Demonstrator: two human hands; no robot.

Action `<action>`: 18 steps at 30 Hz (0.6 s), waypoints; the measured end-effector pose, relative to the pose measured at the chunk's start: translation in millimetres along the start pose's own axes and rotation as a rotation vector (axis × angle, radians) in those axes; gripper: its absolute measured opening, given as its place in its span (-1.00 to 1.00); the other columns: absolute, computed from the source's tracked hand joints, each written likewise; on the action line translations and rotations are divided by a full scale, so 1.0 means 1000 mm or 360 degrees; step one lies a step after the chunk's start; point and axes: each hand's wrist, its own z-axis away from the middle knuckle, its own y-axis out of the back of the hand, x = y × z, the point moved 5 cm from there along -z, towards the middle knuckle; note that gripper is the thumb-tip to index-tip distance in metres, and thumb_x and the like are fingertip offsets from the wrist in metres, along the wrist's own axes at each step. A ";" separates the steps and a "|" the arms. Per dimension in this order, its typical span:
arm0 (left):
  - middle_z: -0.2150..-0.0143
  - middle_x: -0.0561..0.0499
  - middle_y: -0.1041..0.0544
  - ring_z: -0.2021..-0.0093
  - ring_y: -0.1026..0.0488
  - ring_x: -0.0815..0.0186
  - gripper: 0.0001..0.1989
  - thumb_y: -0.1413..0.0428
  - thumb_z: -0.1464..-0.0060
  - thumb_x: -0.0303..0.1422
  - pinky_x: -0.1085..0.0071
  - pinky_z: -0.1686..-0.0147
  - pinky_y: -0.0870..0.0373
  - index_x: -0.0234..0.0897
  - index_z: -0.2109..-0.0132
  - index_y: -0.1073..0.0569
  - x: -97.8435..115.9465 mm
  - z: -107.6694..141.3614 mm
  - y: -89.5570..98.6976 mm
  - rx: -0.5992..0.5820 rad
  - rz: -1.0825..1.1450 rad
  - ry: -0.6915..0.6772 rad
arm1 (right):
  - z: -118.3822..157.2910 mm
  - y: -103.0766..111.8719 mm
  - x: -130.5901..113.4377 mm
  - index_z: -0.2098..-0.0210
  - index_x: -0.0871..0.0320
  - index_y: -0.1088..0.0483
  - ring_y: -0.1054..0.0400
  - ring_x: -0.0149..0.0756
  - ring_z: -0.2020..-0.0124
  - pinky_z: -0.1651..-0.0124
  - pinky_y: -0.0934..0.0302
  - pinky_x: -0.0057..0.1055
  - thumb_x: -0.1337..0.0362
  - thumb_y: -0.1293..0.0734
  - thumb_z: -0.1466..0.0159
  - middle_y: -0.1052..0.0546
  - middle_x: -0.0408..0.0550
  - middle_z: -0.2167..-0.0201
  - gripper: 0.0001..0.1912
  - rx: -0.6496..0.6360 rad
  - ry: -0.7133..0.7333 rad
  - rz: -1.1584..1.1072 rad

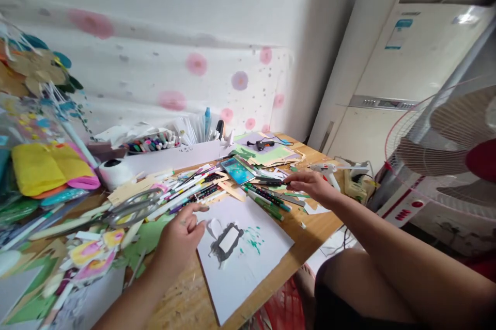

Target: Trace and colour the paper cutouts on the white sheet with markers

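Head view, white sheet: The white sheet is lying flat, carrying a pale block ringed by a dark smear, with green marks beside it.
Left hand: The left hand is hovering by the sheet's left edge, loosely curled, forefinger extended, showing nothing in its grasp.
Right hand: The right hand is reaching beyond the sheet's right side, fingertips meeting the black tool's end; whether they are pinching it cannot be told.
Black tool: The slim black tool is lying beyond the sheet, probably light, stiff and smooth; its mid-barrel is offering the likeliest hold.
Paper: The sheet is presumably bending easily; its bare rim is suiting a grip best.
Table: The wooden table is bearing pens just past the sheet and scissors to its left.
Room: A fan is standing well right of the sheet.
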 end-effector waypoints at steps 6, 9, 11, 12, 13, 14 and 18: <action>0.55 0.22 -0.13 0.55 -0.17 0.41 -0.78 0.00 -0.09 -0.35 0.50 0.50 -0.17 -0.22 0.08 -0.33 0.010 0.004 0.001 0.0085 -0.0157 -0.0061 | -0.014 0.011 0.031 0.25 0.14 -0.58 -0.42 -0.11 0.12 -0.01 -0.24 -0.16 0.22 -0.41 -0.11 -0.58 0.06 0.19 -0.78 -0.0170 0.0060 0.0417; 0.30 0.07 -0.37 0.27 -0.36 0.33 -0.81 0.00 -0.13 -0.34 0.42 0.24 -0.29 -0.19 0.10 -0.40 0.006 0.002 -0.002 0.0018 -0.0294 -0.0194 | -0.021 0.006 0.020 0.26 0.11 -0.57 -0.32 -0.06 -0.04 -0.09 -0.17 -0.12 0.26 -0.39 -0.15 -0.48 0.09 -0.01 -0.83 -0.0164 0.0349 0.0751; 0.20 0.03 -0.39 0.15 -0.36 0.27 -0.84 -0.02 -0.13 -0.34 0.35 0.13 -0.27 -0.16 0.16 -0.46 0.003 0.002 -0.005 -0.0054 -0.0405 -0.0288 | -0.023 -0.008 0.007 0.24 0.13 -0.54 -0.39 -0.13 0.10 0.02 -0.24 -0.16 0.29 -0.32 -0.23 -0.52 0.11 0.12 -0.83 -0.0205 0.0627 0.1000; 0.19 0.03 -0.39 0.12 -0.35 0.25 -0.85 -0.04 -0.12 -0.35 0.32 0.10 -0.26 -0.15 0.19 -0.48 0.001 0.002 -0.008 -0.0094 -0.0460 -0.0325 | -0.023 -0.019 0.002 0.24 0.14 -0.53 -0.40 -0.17 0.17 0.08 -0.27 -0.21 0.30 -0.29 -0.26 -0.53 0.10 0.20 -0.83 -0.0286 0.0725 0.1054; 0.19 0.03 -0.40 0.11 -0.35 0.22 -0.85 -0.07 -0.09 -0.35 0.29 0.07 -0.24 -0.13 0.19 -0.50 -0.001 0.003 -0.009 -0.0128 -0.0511 -0.0349 | -0.022 -0.031 -0.001 0.24 0.13 -0.51 -0.40 -0.20 0.22 0.12 -0.28 -0.26 0.31 -0.27 -0.28 -0.54 0.07 0.25 -0.83 -0.0408 0.0787 0.1082; 0.17 0.03 -0.40 0.09 -0.34 0.20 -0.84 -0.11 -0.06 -0.36 0.25 0.05 -0.22 -0.11 0.17 -0.50 -0.003 0.003 -0.011 -0.0162 -0.0569 -0.0369 | -0.021 -0.042 -0.004 0.24 0.13 -0.50 -0.40 -0.22 0.24 0.15 -0.28 -0.28 0.32 -0.25 -0.29 -0.53 0.06 0.27 -0.83 -0.0501 0.0836 0.1107; 0.05 0.02 -0.37 0.02 -0.32 0.16 -0.79 -0.14 -0.07 -0.29 0.18 0.04 -0.24 -0.07 0.10 -0.45 -0.012 0.003 -0.014 -0.0250 -0.0840 -0.0428 | -0.019 -0.075 -0.008 0.23 0.17 -0.49 -0.37 -0.24 0.25 0.20 -0.26 -0.32 0.39 -0.21 -0.32 -0.52 0.06 0.29 -0.79 -0.0730 0.0907 0.1145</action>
